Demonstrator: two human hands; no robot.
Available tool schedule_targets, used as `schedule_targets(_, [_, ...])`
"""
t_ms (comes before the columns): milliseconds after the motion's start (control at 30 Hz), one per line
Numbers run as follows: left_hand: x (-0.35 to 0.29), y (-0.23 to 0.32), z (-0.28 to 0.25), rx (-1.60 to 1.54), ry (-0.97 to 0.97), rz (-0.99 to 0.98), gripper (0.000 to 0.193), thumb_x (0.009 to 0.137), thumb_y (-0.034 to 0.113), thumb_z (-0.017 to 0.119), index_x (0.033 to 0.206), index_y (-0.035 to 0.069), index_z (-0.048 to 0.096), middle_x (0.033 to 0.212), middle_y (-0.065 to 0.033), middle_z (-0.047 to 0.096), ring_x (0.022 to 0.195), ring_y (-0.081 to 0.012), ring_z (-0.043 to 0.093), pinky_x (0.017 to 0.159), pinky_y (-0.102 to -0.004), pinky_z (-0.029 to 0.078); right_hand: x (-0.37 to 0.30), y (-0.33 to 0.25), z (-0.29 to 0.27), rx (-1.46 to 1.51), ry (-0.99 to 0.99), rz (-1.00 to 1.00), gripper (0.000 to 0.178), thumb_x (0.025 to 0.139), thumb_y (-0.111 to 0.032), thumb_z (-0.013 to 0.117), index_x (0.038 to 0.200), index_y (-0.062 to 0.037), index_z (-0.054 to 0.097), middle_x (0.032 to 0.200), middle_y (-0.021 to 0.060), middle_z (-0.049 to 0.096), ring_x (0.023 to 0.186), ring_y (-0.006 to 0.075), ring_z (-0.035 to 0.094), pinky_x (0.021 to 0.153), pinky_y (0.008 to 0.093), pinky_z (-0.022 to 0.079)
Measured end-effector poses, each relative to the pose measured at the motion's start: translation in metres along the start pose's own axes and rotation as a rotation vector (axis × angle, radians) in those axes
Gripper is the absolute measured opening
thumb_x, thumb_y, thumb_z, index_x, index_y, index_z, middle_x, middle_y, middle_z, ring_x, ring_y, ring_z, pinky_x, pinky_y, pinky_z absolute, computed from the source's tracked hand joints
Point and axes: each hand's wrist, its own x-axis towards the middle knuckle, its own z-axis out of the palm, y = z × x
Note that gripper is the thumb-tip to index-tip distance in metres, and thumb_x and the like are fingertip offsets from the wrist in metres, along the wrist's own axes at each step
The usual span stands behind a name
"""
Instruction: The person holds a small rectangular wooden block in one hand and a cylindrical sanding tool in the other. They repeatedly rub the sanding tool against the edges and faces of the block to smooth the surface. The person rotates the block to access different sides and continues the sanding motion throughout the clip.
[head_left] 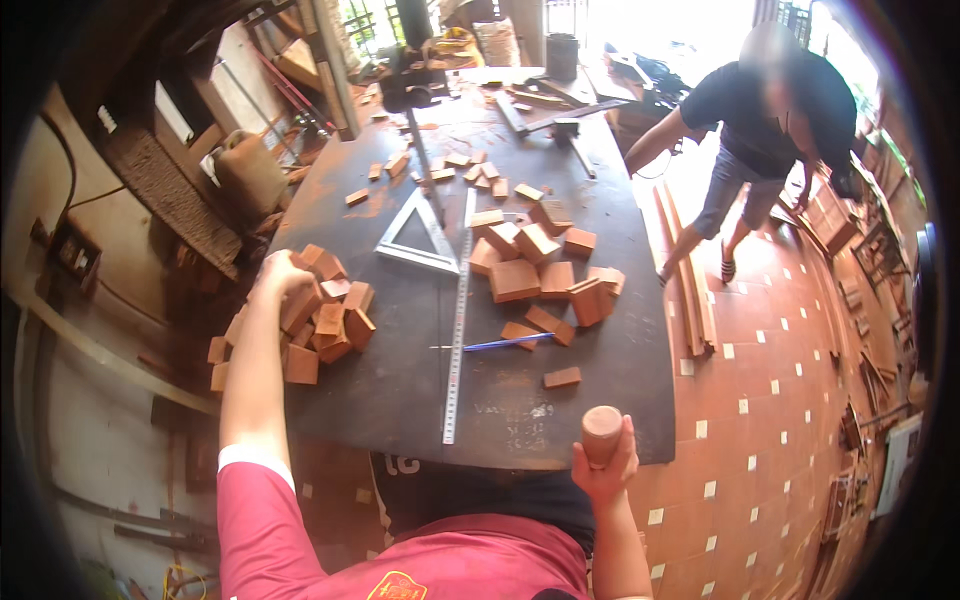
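My left hand (284, 272) reaches to the far side of a pile of reddish-brown wooden blocks (329, 320) at the table's left edge. Its fingers curl down on a block there, and the fingertips are partly hidden. Near the front right corner, my right hand (612, 468) grips a wooden cylinder (602, 424) upright, its round end facing up. Left of that hand lies a small single block (562, 378). A second, looser group of wooden blocks (515, 281) spreads over the right middle of the table.
On the dark table (400, 405) lie a steel ruler (457, 350), a metal triangle square (418, 238) and a blue pen (508, 342). Farther back are small offcuts (500, 188) and a try square (576, 150). Another person (770, 130) bends beside long timber (683, 275) at right.
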Motion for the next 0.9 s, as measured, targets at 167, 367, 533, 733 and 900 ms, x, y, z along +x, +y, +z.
schedule_targets(167, [0.009, -0.006, -0.017, -0.048, 0.202, 0.136, 0.06, 0.062, 0.031, 0.096, 0.111, 0.001, 0.079, 0.11, -0.0156, 0.081, 0.102, -0.025, 0.078, 0.092, -0.0396, 0.062, 0.003, -0.004, 0.001, 0.04, 0.05, 0.068, 0.092, 0.086, -0.039, 0.088, 0.152, 0.0084, 0.046, 0.112, 0.0254, 0.072, 0.084, 0.0414, 0.076, 0.064, 0.0438, 0.063])
schedule_targets(367, [-0.089, 0.034, -0.02, -0.826, 0.043, 0.454, 0.063, 0.076, 0.014, 0.094, 0.131, 0.001, 0.064, 0.115, -0.0117, 0.076, 0.103, -0.0207, 0.074, 0.093, -0.036, 0.061, 0.004, -0.006, -0.003, 0.036, 0.017, 0.059, 0.091, 0.083, -0.04, 0.091, 0.15, 0.0064, 0.05, 0.108, 0.0234, 0.073, 0.083, 0.0383, 0.077, 0.066, 0.0429, 0.063])
schedule_targets(533, [-0.209, 0.096, 0.052, -0.865, -0.215, 0.629, 0.075, 0.069, 0.016, 0.1, 0.13, 0.002, 0.058, 0.116, -0.0119, 0.074, 0.114, -0.025, 0.073, 0.1, -0.0402, 0.06, 0.002, -0.006, -0.004, 0.163, -0.033, 0.129, 0.09, 0.086, -0.034, 0.089, 0.151, 0.0101, 0.046, 0.121, 0.03, 0.07, 0.101, 0.0447, 0.077, 0.084, 0.0474, 0.064])
schedule_targets(733, [-0.293, 0.17, 0.136, -0.76, -0.25, 0.766, 0.088, 0.062, 0.029, 0.106, 0.127, 0.0, 0.055, 0.115, -0.0138, 0.073, 0.109, -0.0243, 0.074, 0.1, -0.0394, 0.059, 0.014, -0.01, -0.005, 0.188, 0.035, 0.189, 0.088, 0.087, -0.03, 0.089, 0.154, 0.0082, 0.046, 0.122, 0.0289, 0.071, 0.105, 0.0447, 0.075, 0.089, 0.0465, 0.062])
schedule_targets(900, [-0.321, 0.183, 0.16, -0.66, -0.098, 0.789, 0.096, 0.059, 0.043, 0.106, 0.128, 0.0, 0.054, 0.115, -0.0209, 0.068, 0.106, -0.038, 0.07, 0.091, -0.0453, 0.058, 0.02, -0.014, -0.012, 0.377, -0.037, 0.412, 0.08, 0.089, -0.023, 0.088, 0.152, 0.008, 0.049, 0.132, 0.0298, 0.07, 0.118, 0.0413, 0.074, 0.099, 0.0445, 0.059])
